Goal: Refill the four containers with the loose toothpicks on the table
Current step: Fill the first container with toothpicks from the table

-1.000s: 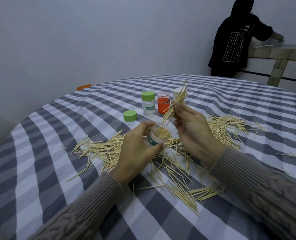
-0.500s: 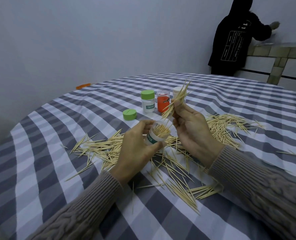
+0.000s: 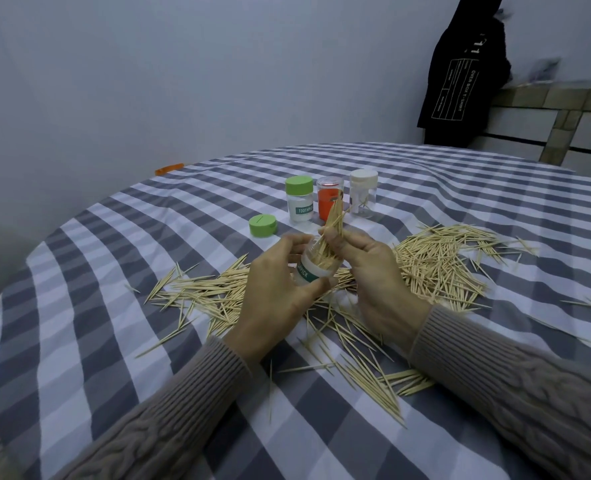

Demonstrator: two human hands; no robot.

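Toothpicks lie loose across the worktop, which is round and covered in a grey-and-white checked cloth. They form one dense heap to the right of the hands, a thinner spread to the left, and a scatter near the front edge between the two sleeves.

A person in a dark hooded top stands at the far right by a tiled ledge, well apart from the worktop's things.

The left hand is wrapped around an open container with a green label (only the letters "PICK" show), holding it tilted above the cloth with its mouth toward the right hand. The right hand pinches a bundle of toothpicks between thumb and fingers; the bundle's lower ends are inside the container's mouth and its upper ends fan out above it.

Behind the hands three more containers stand upright in a row, just beside one another: one with a green lid and a "TOOTHPICK" label, a clear one with orange inside, and a clear one with a white lid. A loose green lid lies flat on the cloth to the left of the row, near the green-lidded one.
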